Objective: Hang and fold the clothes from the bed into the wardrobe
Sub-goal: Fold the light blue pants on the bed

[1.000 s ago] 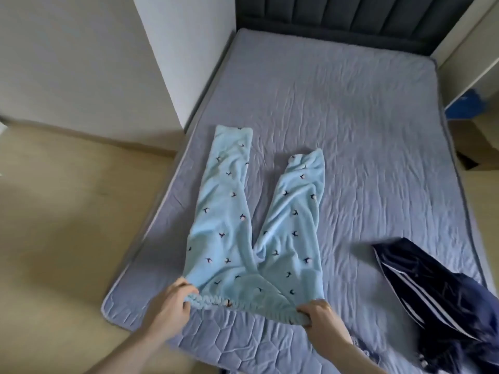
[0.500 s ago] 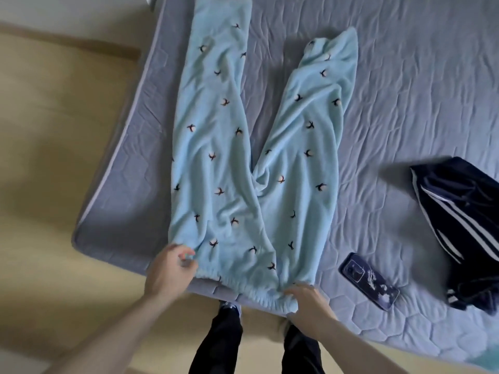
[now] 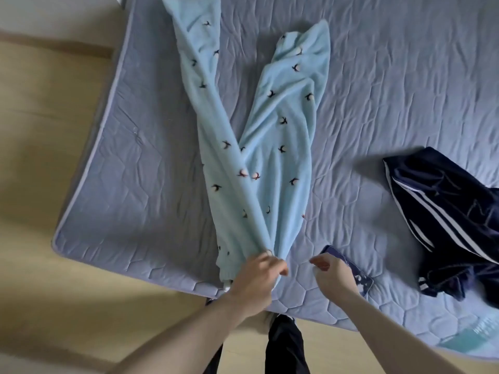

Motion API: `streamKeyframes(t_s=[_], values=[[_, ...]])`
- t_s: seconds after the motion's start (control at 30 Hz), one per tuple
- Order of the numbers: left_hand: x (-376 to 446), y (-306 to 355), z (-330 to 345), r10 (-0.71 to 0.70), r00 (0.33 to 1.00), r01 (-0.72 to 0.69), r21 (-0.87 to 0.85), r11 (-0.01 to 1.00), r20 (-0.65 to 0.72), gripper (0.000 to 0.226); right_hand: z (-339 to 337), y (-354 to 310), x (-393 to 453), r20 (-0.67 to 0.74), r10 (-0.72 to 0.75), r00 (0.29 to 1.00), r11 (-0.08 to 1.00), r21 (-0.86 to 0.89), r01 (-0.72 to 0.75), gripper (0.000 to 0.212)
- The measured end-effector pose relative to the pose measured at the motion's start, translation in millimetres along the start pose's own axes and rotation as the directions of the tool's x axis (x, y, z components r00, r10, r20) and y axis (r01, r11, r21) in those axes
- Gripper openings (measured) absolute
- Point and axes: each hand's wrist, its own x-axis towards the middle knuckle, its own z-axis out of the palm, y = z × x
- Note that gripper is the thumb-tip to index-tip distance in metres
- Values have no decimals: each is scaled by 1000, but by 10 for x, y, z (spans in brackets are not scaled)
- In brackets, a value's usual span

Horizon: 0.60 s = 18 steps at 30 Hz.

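— Which step is this?

— Folding the light blue pyjama trousers [image 3: 259, 147] lengthwise on the bed [image 3: 151, 168]. My left hand [image 3: 253, 279] pinches the waistband, both legs stretching away from my fingers [image 3: 280, 267].

— And your right hand [image 3: 333, 272]?

— Holding nothing, fingers loosely curled, just beside the waistband. Next, I'd say: lay 1 leg over the other.

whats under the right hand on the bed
A dark blue phone lies beneath the right hand on the quilted bed cover. Only its two ends show; the hand covers its middle.
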Motion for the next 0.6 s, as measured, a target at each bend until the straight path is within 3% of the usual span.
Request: streamKeyframes(t_s=[0.07,0.13,0.2,0.23,0.3,0.4,0.5,0.6], values=[[48,55,179,-15,962,-24,140,990,271,48,-85,89,33,-37,36,999,998,47,-35,23],[93,-2,256,-106,842,-39,255,966,529,45,-106,151,57,-41,56,998,996,76,-53,22],[125,-135,240,-173,707,-43,286,957,686,58,-76,187,66,-29,58,998,996,75,-56,23],[123,-209,198,-178,678,-27,267,963,713,65,-53,184,68,-20,50,999,995,83,-49,22],[137,-343,79,-169,739,71,174,982,652,63,9,157,120,13,31,999,995,98,-32,22],[240,-572,-205,-257,888,273,12,962,381,43,86,-60,250,66,0,998,994,112,-7,20],[522,-909,-624,-435,893,444,-81,892,112,30,135,-423,500,57,-59,997,988,146,50,16],[944,-1293,-1098,-495,864,486,-105,868,-91,27,153,-865,843,29,-123,992,979,167,116,25]])
